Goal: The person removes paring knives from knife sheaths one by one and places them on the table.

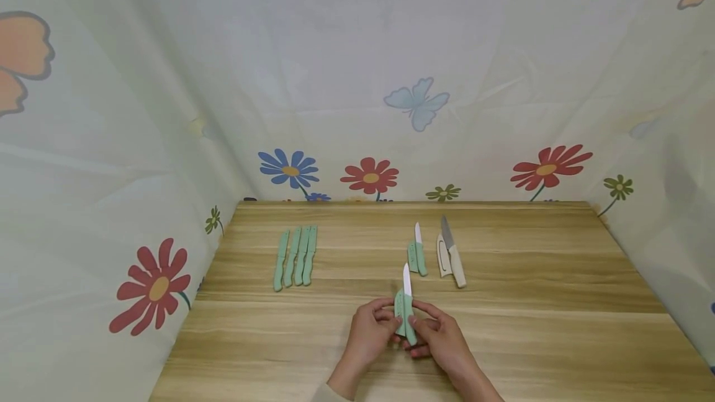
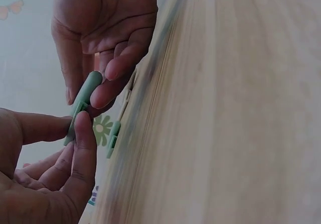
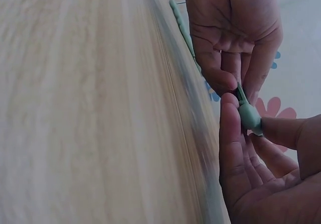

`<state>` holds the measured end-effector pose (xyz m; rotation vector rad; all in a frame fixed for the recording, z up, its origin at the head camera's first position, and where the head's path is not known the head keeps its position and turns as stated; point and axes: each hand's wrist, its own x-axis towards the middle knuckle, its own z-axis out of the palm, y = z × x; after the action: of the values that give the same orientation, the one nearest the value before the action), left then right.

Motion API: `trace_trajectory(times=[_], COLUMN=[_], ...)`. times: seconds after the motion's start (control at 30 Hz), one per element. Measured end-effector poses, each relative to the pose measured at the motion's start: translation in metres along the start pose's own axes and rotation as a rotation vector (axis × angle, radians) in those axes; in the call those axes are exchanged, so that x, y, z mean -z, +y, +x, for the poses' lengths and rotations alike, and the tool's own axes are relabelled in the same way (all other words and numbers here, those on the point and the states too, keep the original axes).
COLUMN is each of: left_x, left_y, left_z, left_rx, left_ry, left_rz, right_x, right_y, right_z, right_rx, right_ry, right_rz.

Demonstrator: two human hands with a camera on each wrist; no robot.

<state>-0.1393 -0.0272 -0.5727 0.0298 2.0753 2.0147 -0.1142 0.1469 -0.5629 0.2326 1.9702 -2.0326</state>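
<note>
Landmark: the wooden table (image 1: 558,327), with flower-printed cloth walls around it.
Left hand: the left hand (image 1: 373,327) is over the near middle of the table; its thumb and fingers are curled and pinch the green sheath (image 1: 400,315).
Right hand: the right hand (image 1: 441,337) is just beside the left one; its fingers are curled around the green handle of the white-bladed knife (image 1: 408,303).
Held knife: the blade points to the far edge of the table and is bare; the sheath lies against the handle, not over the blade.
Sheaths and contents: four green sheathed knives (image 1: 295,257) lie in a row at the far left of the table, blades hidden inside.
Far middle: a second green knife (image 1: 419,250) lies with its sheath beside it.
Right of that: a cream knife (image 1: 454,252) lies touching its cream sheath (image 1: 443,256), blade outside.
</note>
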Motion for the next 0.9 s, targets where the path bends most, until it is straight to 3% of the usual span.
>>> trace_trajectory(times=[0.4,0.67,0.9], left_x=[-0.0012,-0.0023,-0.0020], left_y=[-0.0022,-0.0046,-0.0044], left_z=[-0.0014,-0.0010,-0.0007], left_rx=[-0.029,0.005,-0.003], left_ry=[0.005,-0.024,-0.026], left_rz=[0.039,0.034,0.052], right_x=[-0.0011,-0.0014,-0.0011], right_y=[-0.0016,0.0010,0.0005], right_z=[0.0006,0.0031,0.0028], right_rx=[-0.012,-0.025,-0.022], right_ry=[0.061,0.102,0.067], right_rz=[-0.033,-0.068,-0.044])
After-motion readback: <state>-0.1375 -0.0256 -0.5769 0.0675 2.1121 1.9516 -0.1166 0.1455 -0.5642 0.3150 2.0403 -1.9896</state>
